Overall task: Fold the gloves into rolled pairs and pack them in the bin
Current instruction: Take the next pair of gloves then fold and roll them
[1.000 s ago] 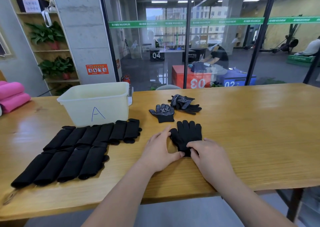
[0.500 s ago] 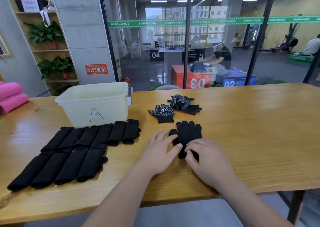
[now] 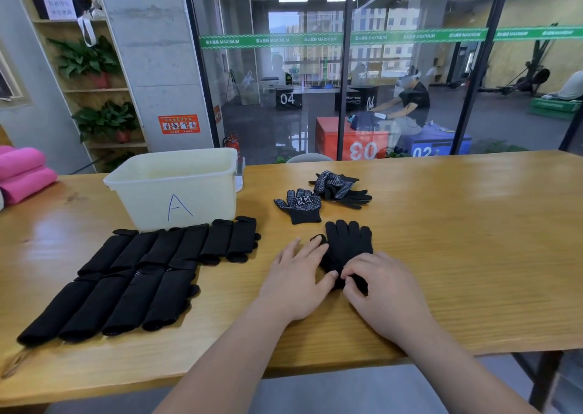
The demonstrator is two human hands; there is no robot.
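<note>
Beside the bin [image 3: 176,189], both hands roll gloves [image 3: 347,246].

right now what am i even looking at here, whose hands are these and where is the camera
The camera sits on a person's head, looking down at their own bare hands; there is no machine. The left hand and right hand are rolling up the cuff end of a black glove pair on a wooden table. Two rows of rolled pairs lie to the left, in front of a pale bin marked A. Behind the hands lie a dotted glove and a loose glove heap.
</note>
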